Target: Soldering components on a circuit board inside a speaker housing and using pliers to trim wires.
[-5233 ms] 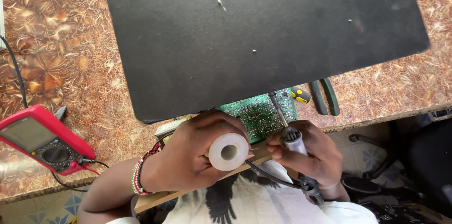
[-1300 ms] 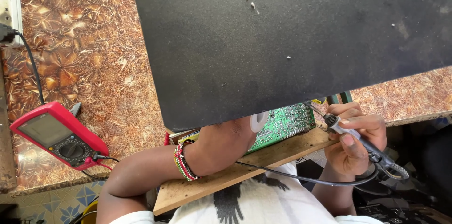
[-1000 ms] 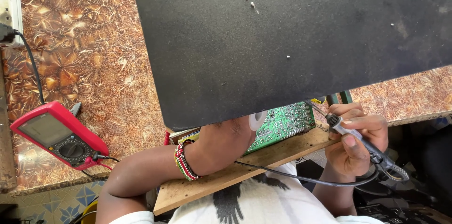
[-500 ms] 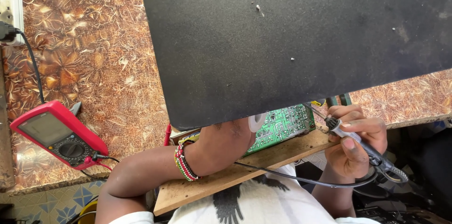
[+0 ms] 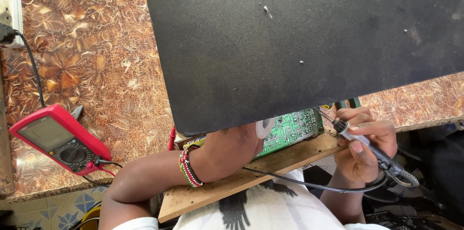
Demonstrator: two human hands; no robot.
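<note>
- Since the earliest frame, the left hand had gone from the near edge, where its white roll showed whole, to a spot under the black panel; the right hand had shifted right with the iron.
- Across the last second, both hands barely moved.
- Left fingers were hidden under the panel; I could not tell whether they were together or apart. Only a sliver of the roll showed beside that hand.
- Right fingers were clamped on the soldering iron, its tip pointing left at the far right corner of the board.
- That green board lay on the wood plank at the near edge, half covered by the panel.
- Risk: the panel hid much of the board, so the tip could, in my judgement, touch the wrong joint.
- Risk: the iron's cord ran under the left wrist, across the plank; a tug there might jerk the tip.
- Risk: the plank overhung the worktop; leaning on it might tip it.
- Risk: the left wrist was near the tip, so a slip could burn it.
- Count: one panel, one board, one iron, one roll, one plank.
- Count: one red meter at the near left, one bead bracelet.
</note>
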